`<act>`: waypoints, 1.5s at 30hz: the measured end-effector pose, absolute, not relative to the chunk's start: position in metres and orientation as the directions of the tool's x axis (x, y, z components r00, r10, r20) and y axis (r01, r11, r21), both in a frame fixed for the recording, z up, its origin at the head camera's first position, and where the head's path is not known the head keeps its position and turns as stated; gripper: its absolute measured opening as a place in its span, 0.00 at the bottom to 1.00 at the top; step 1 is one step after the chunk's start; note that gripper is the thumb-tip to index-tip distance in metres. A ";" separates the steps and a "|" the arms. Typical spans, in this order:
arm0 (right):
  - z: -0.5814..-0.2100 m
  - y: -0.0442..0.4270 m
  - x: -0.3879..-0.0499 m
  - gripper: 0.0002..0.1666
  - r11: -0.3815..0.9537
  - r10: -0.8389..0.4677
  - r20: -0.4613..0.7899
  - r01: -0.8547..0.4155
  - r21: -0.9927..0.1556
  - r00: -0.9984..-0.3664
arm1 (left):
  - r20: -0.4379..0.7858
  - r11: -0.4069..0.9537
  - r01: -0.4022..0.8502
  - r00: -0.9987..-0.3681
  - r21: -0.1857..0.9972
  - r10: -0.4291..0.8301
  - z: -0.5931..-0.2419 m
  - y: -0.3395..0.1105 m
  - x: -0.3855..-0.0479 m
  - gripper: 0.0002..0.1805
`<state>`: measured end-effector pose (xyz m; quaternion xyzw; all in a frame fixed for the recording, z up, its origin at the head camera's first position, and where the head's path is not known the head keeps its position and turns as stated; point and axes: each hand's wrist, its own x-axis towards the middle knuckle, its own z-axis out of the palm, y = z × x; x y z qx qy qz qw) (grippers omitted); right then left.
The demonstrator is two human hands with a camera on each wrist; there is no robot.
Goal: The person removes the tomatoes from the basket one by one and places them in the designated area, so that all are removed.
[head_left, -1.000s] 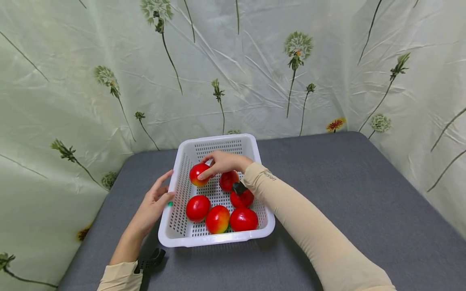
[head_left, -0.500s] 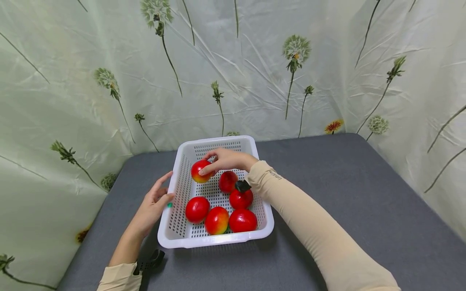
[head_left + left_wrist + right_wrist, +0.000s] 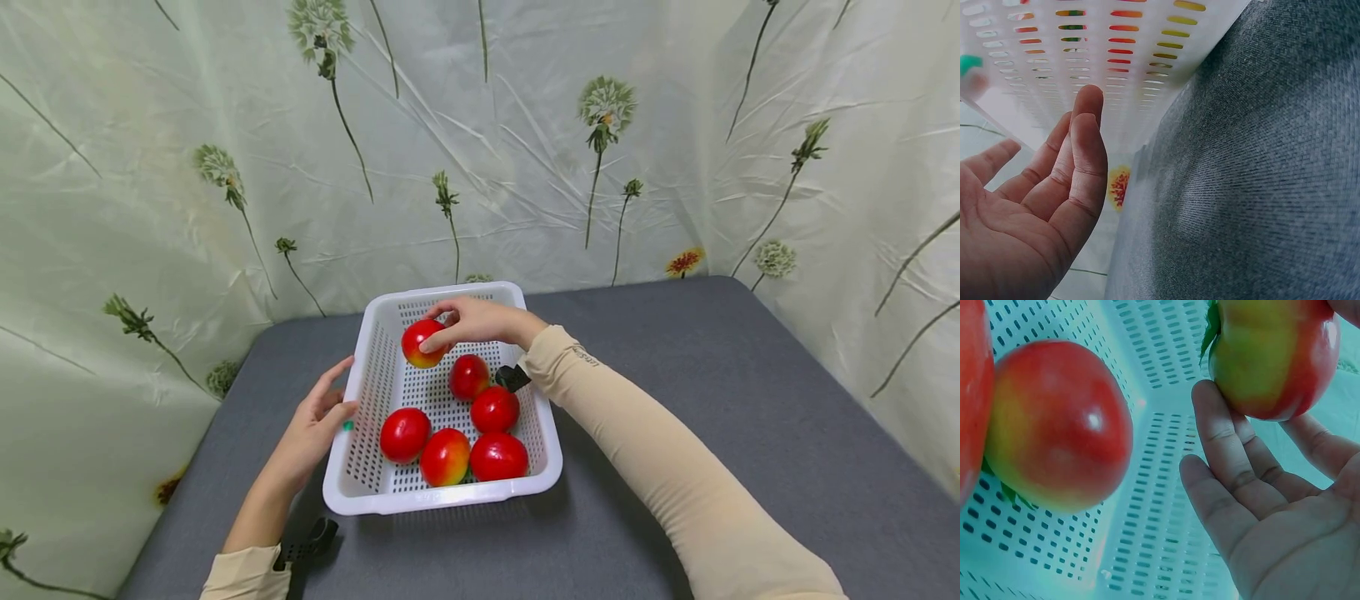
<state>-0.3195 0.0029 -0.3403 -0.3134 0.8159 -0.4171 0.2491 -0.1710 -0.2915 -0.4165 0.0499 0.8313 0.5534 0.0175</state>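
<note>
In the head view my right hand [image 3: 483, 323] holds a shiny red-and-yellow fruit [image 3: 422, 340] above the floor of the white plastic basket [image 3: 442, 502]. A green leaf shows on the held fruit [image 3: 1272, 356] in the right wrist view. Below it in the basket lie several similar fruits, such as the red one [image 3: 405, 434] near the left wall. My left hand [image 3: 307, 433] is at the basket's left side, index fingertip and thumb at the rim, holding nothing. In the left wrist view the left hand's fingers [image 3: 1088, 150] bend slightly beside the slotted wall.
The basket stands on a grey cloth-covered table [image 3: 675, 400]. A pale curtain [image 3: 525, 150] printed with dandelions hangs behind and to the left. A black wrist strap [image 3: 318, 537] is under the left forearm.
My right hand has raised the fruit slightly and moved it toward the back right of the basket. My left hand stays at the left rim; the other fruits lie where they were.
</note>
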 end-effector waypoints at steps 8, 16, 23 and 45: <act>-0.337 0.013 -0.319 0.36 0.467 -0.708 -0.143 -0.308 -0.829 -0.691 | 0.025 0.377 0.064 -0.994 0.924 0.107 -0.415 -0.292 -0.170 0.37; -0.333 0.027 -0.321 0.37 0.487 -0.700 -0.146 -0.319 -0.813 -0.699 | 0.020 0.385 0.057 -0.995 0.921 0.099 -0.416 -0.291 -0.171 0.37; -0.332 0.038 -0.322 0.30 0.443 -0.713 -0.117 -0.314 -0.840 -0.692 | 0.027 0.386 0.062 -0.995 0.920 0.096 -0.415 -0.290 -0.171 0.37; -0.329 0.081 -0.321 0.31 0.362 -0.676 -0.082 -0.234 -0.902 -0.732 | 0.032 0.379 0.071 -0.994 0.923 0.107 -0.415 -0.290 -0.170 0.37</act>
